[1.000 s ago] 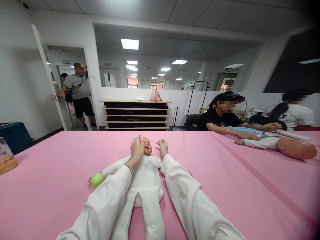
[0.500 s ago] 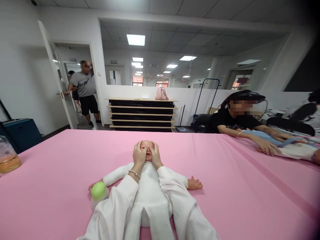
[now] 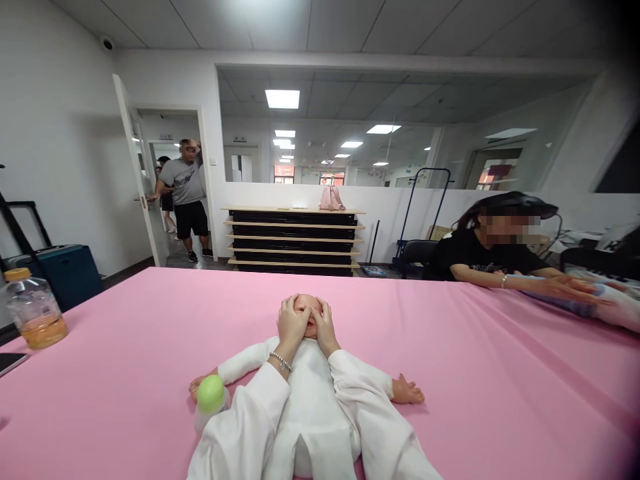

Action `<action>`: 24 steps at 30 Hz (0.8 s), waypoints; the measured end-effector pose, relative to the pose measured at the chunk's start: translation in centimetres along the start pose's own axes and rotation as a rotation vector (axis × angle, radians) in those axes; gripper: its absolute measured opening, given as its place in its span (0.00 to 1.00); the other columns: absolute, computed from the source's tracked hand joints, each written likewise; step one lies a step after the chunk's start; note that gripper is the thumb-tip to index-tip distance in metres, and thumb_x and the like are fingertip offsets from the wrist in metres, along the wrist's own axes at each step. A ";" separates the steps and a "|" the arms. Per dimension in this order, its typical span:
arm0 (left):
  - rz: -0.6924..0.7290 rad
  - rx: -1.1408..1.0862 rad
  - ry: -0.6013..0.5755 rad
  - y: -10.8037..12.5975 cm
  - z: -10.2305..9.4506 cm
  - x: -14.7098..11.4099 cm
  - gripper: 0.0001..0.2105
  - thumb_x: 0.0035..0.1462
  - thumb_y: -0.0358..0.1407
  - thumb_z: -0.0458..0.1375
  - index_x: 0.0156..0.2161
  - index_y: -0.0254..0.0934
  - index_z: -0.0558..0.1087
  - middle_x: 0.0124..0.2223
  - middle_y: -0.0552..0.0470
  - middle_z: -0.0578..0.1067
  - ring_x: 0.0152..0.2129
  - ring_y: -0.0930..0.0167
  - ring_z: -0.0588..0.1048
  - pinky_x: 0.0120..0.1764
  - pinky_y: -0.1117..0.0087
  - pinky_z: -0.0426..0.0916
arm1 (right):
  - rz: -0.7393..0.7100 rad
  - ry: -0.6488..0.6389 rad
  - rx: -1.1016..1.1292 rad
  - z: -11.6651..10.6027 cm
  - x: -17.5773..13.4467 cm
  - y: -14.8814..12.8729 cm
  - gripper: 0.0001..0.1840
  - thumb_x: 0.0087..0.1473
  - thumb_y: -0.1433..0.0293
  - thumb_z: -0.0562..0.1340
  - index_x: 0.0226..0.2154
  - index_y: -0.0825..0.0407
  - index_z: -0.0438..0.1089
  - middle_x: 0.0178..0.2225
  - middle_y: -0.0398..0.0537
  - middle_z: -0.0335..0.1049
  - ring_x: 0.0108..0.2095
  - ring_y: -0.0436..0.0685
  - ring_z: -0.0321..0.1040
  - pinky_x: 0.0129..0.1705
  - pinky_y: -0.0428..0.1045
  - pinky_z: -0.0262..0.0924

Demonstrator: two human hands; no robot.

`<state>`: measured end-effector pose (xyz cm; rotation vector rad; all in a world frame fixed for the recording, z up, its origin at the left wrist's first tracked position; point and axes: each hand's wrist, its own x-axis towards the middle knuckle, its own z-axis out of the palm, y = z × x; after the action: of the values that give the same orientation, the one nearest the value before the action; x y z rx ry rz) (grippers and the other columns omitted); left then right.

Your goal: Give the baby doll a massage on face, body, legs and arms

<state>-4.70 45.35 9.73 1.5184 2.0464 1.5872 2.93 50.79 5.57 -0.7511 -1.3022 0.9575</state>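
Note:
A baby doll [image 3: 317, 393] in white clothes lies on its back on the pink tabletop cover [image 3: 480, 400], arms spread to both sides. My left hand [image 3: 293, 323], with a beaded bracelet at the wrist, cups the left side of the doll's head. Against the other side rests my right hand [image 3: 325, 328], its fingers curved round the head. Both thumbs lie on the doll's face near the nose and hide part of it. Beside my left sleeve, by one of the doll's hands, stands a small bottle with a green cap [image 3: 211, 393].
A drink bottle [image 3: 43, 320] and a phone [image 3: 11, 362] are at the table's left side. At the right, a co-worker in black [image 3: 500, 250] reaches over another doll [image 3: 617, 307]. A person in grey [image 3: 185, 187] stands in the doorway. Stacked shelving [image 3: 295, 240] lines the back wall.
My view has tilted up and turned left, bringing more of the drink bottle and a phone into sight. My hands stay on the doll's head. The co-worker's arm has shifted over the other doll.

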 end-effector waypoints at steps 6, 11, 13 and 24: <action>-0.026 -0.010 0.009 0.0 0.1 0.2 0.19 0.52 0.43 0.49 0.50 0.41 0.64 0.52 0.52 0.63 0.49 0.72 0.63 0.51 0.72 0.60 | 0.012 0.048 0.007 0.3 0.5 0.0 0.21 0.44 0.58 0.56 0.40 0.51 0.63 0.46 0.48 0.59 0.50 0.53 0.56 0.55 0.50 0.49; -0.042 -0.016 0.031 -0.4 0.4 0.5 0.17 0.56 0.37 0.42 0.49 0.40 0.65 0.52 0.52 0.63 0.49 0.74 0.63 0.52 0.73 0.58 | 0.075 0.085 0.014 0.5 0.9 -0.3 0.16 0.46 0.66 0.49 0.37 0.51 0.63 0.44 0.48 0.60 0.48 0.51 0.57 0.54 0.49 0.51; -0.045 -0.016 0.032 -0.5 0.4 0.5 0.18 0.56 0.36 0.41 0.50 0.40 0.64 0.52 0.52 0.63 0.50 0.74 0.62 0.53 0.74 0.58 | 0.085 0.076 0.016 0.5 0.8 -0.4 0.16 0.45 0.67 0.48 0.38 0.51 0.62 0.45 0.48 0.60 0.48 0.51 0.56 0.54 0.49 0.51; -0.031 0.084 -0.073 0.6 -0.5 0.1 0.22 0.46 0.41 0.54 0.49 0.44 0.63 0.51 0.51 0.62 0.48 0.70 0.63 0.50 0.69 0.59 | 0.075 -0.018 0.137 -0.4 0.4 0.7 0.28 0.38 0.58 0.58 0.43 0.51 0.58 0.50 0.49 0.55 0.54 0.55 0.51 0.59 0.52 0.46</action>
<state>-4.68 45.04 10.45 1.5400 2.1109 1.4299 3.22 51.49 5.12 -0.6905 -1.2181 1.1042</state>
